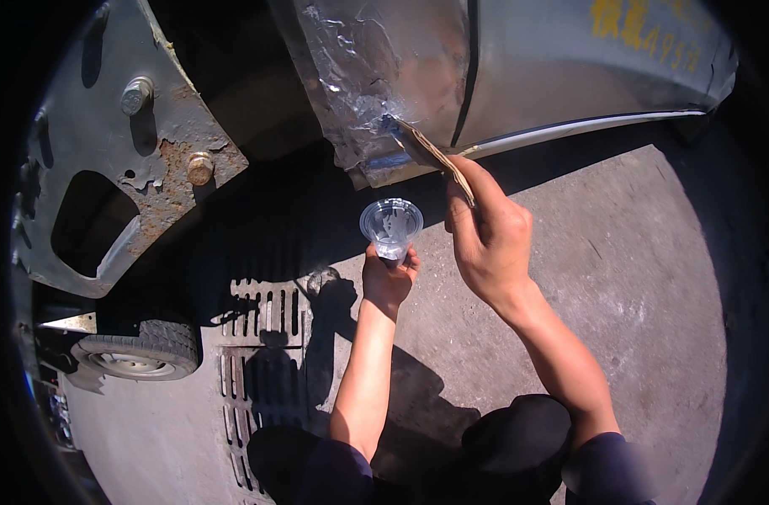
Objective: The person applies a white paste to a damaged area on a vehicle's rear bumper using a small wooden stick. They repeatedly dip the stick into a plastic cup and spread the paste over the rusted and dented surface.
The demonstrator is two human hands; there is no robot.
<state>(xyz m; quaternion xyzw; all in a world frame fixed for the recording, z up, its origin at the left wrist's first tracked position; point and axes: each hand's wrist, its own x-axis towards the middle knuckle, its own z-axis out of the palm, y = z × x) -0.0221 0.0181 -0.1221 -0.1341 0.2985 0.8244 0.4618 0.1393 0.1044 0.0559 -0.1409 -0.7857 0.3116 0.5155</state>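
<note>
My right hand (495,240) pinches a folded strip of cardboard (435,157) between thumb and fingers. The strip's far end, smeared with silver, meets the lower part of a grey metal panel (426,59), as far as I can tell touching it. Around that spot a shiny, wrinkled silver coating (347,76) covers the panel's left side. Below, my left hand (388,278) is wrapped round a clear plastic cup (391,220), which it holds upright under the panel. Silver material clings to the cup's inside and bottom.
A thick, partly rusted metal plate (161,181) with bolts juts in at upper left. Beneath it a tyre (140,349) lies on the concrete floor (586,286). A slotted drain grate (271,311) runs left of my arm. Yellow marks (641,29) show on the panel.
</note>
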